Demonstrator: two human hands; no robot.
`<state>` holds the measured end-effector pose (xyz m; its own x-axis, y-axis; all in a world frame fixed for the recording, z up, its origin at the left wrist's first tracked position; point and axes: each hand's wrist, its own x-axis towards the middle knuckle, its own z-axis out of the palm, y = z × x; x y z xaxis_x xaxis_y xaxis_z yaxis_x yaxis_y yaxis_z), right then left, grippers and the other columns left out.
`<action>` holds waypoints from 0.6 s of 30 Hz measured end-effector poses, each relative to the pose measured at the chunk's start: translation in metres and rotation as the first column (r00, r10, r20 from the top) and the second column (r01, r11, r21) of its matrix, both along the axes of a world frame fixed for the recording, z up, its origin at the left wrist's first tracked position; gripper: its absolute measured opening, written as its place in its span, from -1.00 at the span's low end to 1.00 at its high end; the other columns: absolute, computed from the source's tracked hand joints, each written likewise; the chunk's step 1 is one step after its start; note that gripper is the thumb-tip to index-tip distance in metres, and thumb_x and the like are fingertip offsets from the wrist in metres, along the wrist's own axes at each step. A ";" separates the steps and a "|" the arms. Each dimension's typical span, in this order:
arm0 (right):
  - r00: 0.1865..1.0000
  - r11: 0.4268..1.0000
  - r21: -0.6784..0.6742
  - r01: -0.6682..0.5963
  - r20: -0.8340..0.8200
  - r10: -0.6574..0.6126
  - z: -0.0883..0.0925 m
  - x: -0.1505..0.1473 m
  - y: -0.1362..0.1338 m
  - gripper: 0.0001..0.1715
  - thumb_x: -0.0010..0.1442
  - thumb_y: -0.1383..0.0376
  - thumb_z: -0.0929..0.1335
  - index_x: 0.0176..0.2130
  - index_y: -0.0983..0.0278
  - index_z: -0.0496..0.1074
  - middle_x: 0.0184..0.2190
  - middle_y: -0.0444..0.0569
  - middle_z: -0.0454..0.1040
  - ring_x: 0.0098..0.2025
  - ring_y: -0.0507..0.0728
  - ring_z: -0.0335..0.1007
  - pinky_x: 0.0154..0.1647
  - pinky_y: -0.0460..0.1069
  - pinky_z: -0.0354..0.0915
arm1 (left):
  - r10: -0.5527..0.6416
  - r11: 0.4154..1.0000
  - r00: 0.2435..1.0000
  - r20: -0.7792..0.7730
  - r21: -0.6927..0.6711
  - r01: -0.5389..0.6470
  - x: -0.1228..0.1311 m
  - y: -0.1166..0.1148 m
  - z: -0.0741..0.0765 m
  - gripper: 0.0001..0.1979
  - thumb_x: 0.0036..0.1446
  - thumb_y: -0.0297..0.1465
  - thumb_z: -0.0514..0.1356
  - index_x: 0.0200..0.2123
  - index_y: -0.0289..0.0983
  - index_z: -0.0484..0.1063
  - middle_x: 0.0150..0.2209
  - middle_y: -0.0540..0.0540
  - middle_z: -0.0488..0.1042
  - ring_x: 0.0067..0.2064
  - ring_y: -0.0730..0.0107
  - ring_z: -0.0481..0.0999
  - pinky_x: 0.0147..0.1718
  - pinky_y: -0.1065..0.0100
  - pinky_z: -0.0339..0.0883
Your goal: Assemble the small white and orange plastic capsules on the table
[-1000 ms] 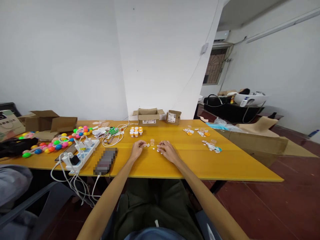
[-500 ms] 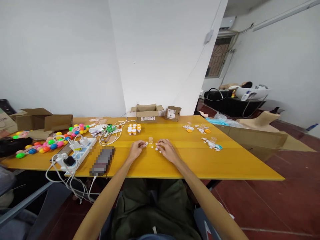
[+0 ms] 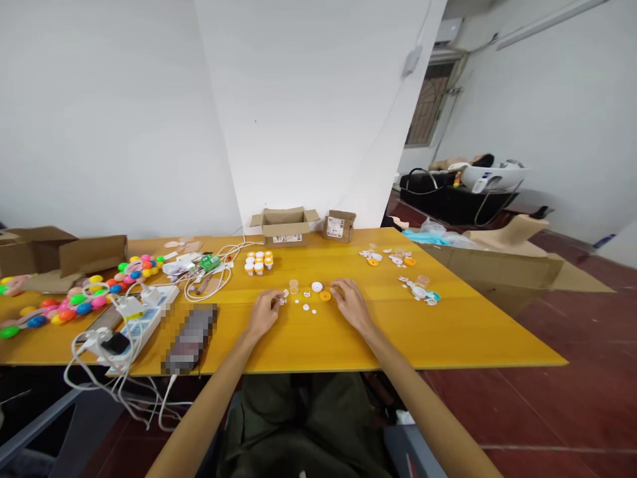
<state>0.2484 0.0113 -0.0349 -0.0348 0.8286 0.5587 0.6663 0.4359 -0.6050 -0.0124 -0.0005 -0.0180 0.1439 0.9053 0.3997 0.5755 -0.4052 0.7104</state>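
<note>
My left hand is closed at the fingertips on a small white plastic part; a similar piece is right beside it. A clear plastic cup stands just past these fingers. My right hand rests with fingers apart and curved, beside an orange ring, holding nothing that I can see. Next to the ring lies a white round disc. Between my hands are a small white cut-out part and several tiny white discs.
Several white-and-orange capped pieces stand in rows behind my left hand. Groups of loose parts lie to the right. Cardboard boxes stand at the back. Left are a power strip, a phone, cables and colourful balls.
My right hand has drawn away to the right from the small parts, uncovering the white disc and orange ring. My left hand still has the white part. The view has shifted slightly.
</note>
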 end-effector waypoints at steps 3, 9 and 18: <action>0.999 0.997 -0.081 -0.012 0.037 0.015 -0.004 0.003 0.000 -0.86 0.21 0.27 0.33 -0.22 0.17 0.49 -0.20 0.00 0.55 -0.09 0.24 0.45 0.01 0.13 0.33 | 0.019 0.999 0.999 -0.033 0.036 -0.018 0.000 -0.006 0.002 -0.72 0.08 -0.60 0.16 -0.23 -0.19 0.57 -0.20 -0.08 0.62 -0.10 0.25 0.59 0.01 0.20 0.43; 0.990 0.989 -0.119 -0.091 0.100 0.104 -0.003 -0.005 -0.006 -0.90 0.17 0.32 0.38 -0.25 0.16 0.49 -0.18 -0.01 0.54 -0.10 0.22 0.45 -0.01 0.11 0.33 | 0.053 0.999 0.998 0.046 0.001 -0.053 0.002 -0.012 0.005 -0.72 0.06 -0.59 0.17 -0.19 -0.19 0.53 -0.20 -0.07 0.59 -0.15 0.27 0.58 -0.08 0.25 0.46; 0.984 0.969 -0.168 -0.179 -0.019 0.179 -0.005 0.001 -0.014 -0.80 0.18 0.25 0.36 -0.15 0.12 0.50 -0.13 -0.04 0.52 -0.04 0.22 0.44 0.05 0.14 0.34 | 0.053 0.997 0.988 0.147 -0.063 -0.044 0.009 -0.002 0.011 -0.81 0.12 -0.31 0.26 -0.19 -0.22 0.51 -0.14 -0.12 0.57 -0.04 0.20 0.52 -0.02 0.21 0.39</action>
<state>0.2490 -0.0029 -0.0404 -0.1894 0.8912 0.4123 0.5845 0.4397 -0.6819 -0.0035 -0.0024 -0.0067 0.0428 0.9326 0.3583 0.4798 -0.3338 0.8114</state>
